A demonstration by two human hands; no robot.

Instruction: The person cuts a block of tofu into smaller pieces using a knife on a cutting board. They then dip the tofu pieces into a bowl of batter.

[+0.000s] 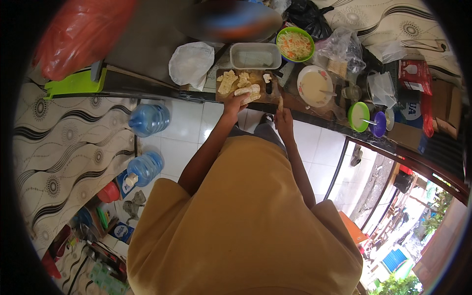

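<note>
On the counter's front edge lies a wooden cutting board (262, 99) with a hand slot. Flat pieces of what looks like tempeh (227, 82) rest on its left half, and a small white scrap (267, 77) sits near the slot. My left hand (233, 105) grips a pale tempeh block (250, 93) over the board's front part. At the board's right front corner, my right hand (284, 120) is closed around the light handle of a knife (280, 104). Its blade is hard to make out against the board.
Behind the board stand a clear plastic container (255, 56) and a green bowl of shredded vegetables (295, 44). To the right are a plate of pale batter (314, 88) with a spoon, and a green bowl (358, 117). A dark round pan (236, 20) looms blurred at the back.
</note>
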